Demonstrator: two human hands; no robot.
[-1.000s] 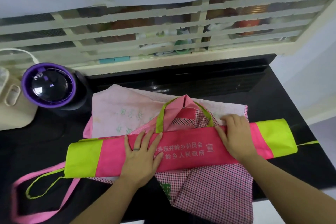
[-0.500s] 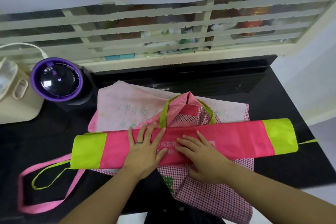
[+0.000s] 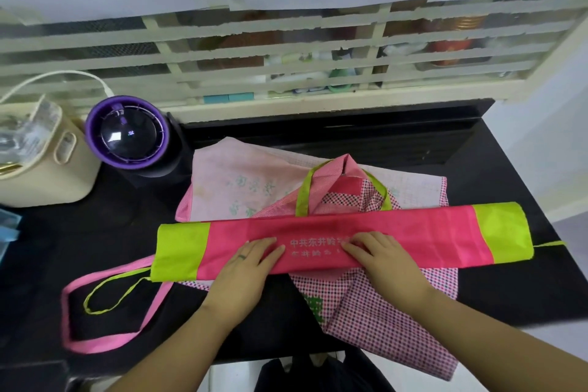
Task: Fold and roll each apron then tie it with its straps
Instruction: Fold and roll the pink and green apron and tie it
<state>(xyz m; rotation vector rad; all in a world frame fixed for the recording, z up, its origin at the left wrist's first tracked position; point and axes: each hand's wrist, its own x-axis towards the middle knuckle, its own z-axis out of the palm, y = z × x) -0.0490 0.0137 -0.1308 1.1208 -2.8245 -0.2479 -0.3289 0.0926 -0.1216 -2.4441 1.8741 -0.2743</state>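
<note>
Looking down through the head camera, I see the black tabletop [image 3: 95, 232] carrying the whole job. The pink apron with lime ends [image 3: 429, 232] lies across its middle as a long flat roll running left to right. Half a second ago the right hand [image 3: 385, 259] lay just beside the left hand [image 3: 245, 267] on the near edge. Now the two are apart, with the white printed lettering showing between them. The left fingers were spread then; now they lie straight and pressed together, flat on the roll. The right fingers sit close together, a little bent, with their tips pressing on the fabric.

Behind the tabletop runs a cream window grille [image 3: 286, 51]. A pink checked apron [image 3: 381, 321] lies under the roll and hangs over the near edge, and my right forearm crosses it. A pale pink apron [image 3: 241, 175] lies beyond, its near part hidden by the roll. At far left stands a cream container [image 3: 41, 169], with a purple-ringed appliance [image 3: 127, 137] just beside it. A pink strap loop [image 3: 105, 344] sprawls at near left, with a thinner lime strap loop [image 3: 111, 283] inside it. Another lime strap [image 3: 550, 243] pokes out at the roll's right end. A ring [image 3: 242, 256] shows on one left finger.
</note>
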